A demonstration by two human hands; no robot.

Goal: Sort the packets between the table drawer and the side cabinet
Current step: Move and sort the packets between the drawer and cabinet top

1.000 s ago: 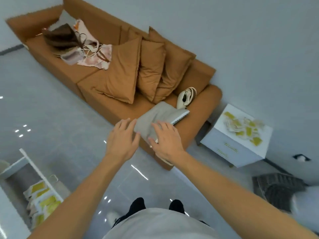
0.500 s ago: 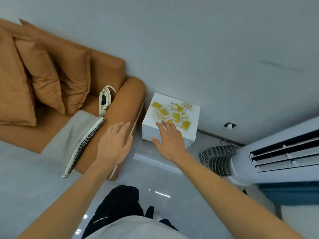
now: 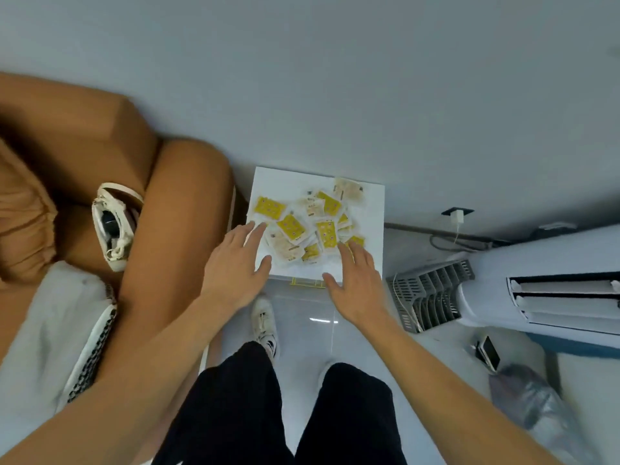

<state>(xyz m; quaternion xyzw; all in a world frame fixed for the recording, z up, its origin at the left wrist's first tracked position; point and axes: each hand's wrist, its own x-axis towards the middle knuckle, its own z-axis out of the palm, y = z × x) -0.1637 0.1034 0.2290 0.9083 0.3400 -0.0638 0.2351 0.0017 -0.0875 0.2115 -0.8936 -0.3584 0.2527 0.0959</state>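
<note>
Several yellow-and-white packets lie in a loose heap on top of the white side cabinet, which stands against the wall. My left hand hovers over the cabinet's near left corner, fingers straight and spread, holding nothing. My right hand reaches over the near right edge, fingers straight, its fingertips at the nearest packets. A gold drawer handle shows just below the cabinet's front edge. The table drawer is out of view.
A brown sofa with a white handbag and a grey cushion flanks the cabinet on the left. A white air conditioner stands at the right, with a phone and a plastic bag on the floor. My legs stand before the cabinet.
I have turned from the sofa to the side cabinet and stepped close. Both hands, still holding nothing, now reach over its top at the packets.
</note>
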